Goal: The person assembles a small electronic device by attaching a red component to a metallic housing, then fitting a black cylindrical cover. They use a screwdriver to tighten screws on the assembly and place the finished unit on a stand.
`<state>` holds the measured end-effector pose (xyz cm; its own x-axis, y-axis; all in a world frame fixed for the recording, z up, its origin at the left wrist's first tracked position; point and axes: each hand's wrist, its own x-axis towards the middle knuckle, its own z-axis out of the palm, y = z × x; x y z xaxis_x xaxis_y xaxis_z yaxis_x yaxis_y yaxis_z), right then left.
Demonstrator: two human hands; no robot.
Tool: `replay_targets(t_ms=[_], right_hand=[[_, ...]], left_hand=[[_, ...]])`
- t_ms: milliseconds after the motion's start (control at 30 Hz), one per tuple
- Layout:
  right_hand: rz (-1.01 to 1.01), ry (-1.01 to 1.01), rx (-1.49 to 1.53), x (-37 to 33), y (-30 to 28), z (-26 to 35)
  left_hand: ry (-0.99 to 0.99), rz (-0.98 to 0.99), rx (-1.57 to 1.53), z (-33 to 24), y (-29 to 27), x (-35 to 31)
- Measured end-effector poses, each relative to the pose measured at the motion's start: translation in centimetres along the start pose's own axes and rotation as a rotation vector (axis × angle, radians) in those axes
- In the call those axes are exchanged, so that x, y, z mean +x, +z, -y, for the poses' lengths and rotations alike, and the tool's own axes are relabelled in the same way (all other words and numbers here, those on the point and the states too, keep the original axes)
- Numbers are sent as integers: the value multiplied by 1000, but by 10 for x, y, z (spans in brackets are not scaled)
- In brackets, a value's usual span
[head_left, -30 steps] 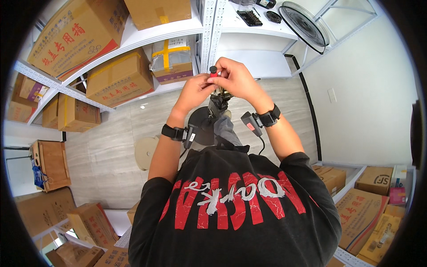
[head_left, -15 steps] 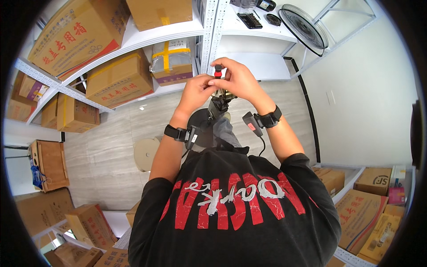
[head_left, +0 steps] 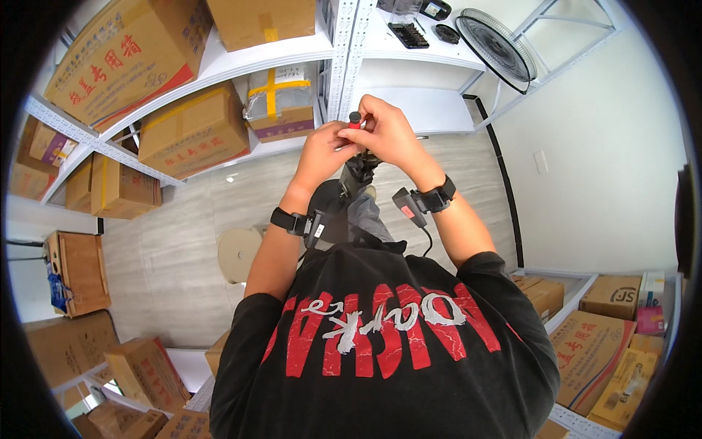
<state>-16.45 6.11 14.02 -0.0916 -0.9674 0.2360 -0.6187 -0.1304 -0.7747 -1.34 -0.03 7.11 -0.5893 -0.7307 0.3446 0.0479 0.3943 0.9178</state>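
Observation:
My right hand (head_left: 389,135) curls its fingers round a screwdriver (head_left: 355,118) with a black-capped red handle, held upright with its cap toward me. My left hand (head_left: 320,155) is closed right beside it, fingertips meeting my right thumb; what those fingers grip is hidden. Under both hands stands a dark fan body (head_left: 358,173) with its cage off. The hands cover its upper end and the tool's tip. A black round base (head_left: 327,201) shows on the floor by my legs. Each wrist wears a black strap with a small device.
Ahead, a white shelf (head_left: 428,102) carries an open bit case (head_left: 408,35), a small black round part (head_left: 447,33) and a fan grille (head_left: 497,50). Cardboard boxes (head_left: 196,132) fill the racks at left; more boxes (head_left: 591,355) are behind right. A beige round stool (head_left: 240,254) stands at left.
The screwdriver's handle sits slightly lower and more to the left between my fingers. My right hand and forearm have shifted a little to the left; the left hand is nearly still.

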Motion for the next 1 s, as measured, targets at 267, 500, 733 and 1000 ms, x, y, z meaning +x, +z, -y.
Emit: replay_targets(t_ms=[267,500,733,1000], right_hand=[[244,60,326,0,-10,3],[95,-58,138,2,-4,-15],[-26,-73,-13,11,-3,-9],[219,1,354,4,-13,-14]], left_hand=[[-84,34,-293,27,1,1],[-94,102,-131,19,-6,0],[-73,28,48,20,1,3],[6,96,-225,29,0,3]])
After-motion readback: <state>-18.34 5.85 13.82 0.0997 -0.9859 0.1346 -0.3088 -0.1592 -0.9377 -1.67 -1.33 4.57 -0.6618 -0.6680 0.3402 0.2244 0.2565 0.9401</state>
